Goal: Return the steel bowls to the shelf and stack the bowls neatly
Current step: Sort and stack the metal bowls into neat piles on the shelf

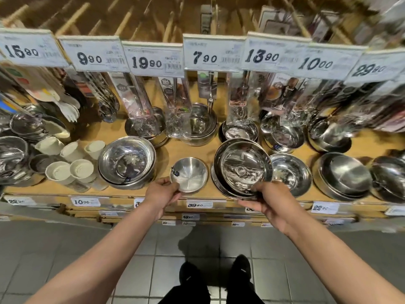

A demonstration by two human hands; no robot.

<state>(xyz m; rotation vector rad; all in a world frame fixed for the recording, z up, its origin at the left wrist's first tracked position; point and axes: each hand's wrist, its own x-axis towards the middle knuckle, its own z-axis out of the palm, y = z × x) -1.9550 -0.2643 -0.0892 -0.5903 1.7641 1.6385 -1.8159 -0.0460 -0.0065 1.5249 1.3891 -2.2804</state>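
While the left hand (161,193) pinches a small steel bowl (189,174) at the shelf (197,148) edge, the right hand (266,198) grips a tilted shiny bowl (244,168) over a stack (219,183).

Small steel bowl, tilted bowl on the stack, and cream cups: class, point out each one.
small steel bowl (190,173), head view, on its inner base.
tilted bowl (242,170), head view, on its inner surface.
cream cups (59,171), head view, inside one front cup.

Hanging packets (140,99) at twelve o'clock cover the rear bowls (200,123), and their print is too blurred to read. The left edge at nine o'clock cuts a bowl stack (11,159); the right edge at three o'clock cuts another bowl (392,178). The lower price labels (198,204) are smeared.
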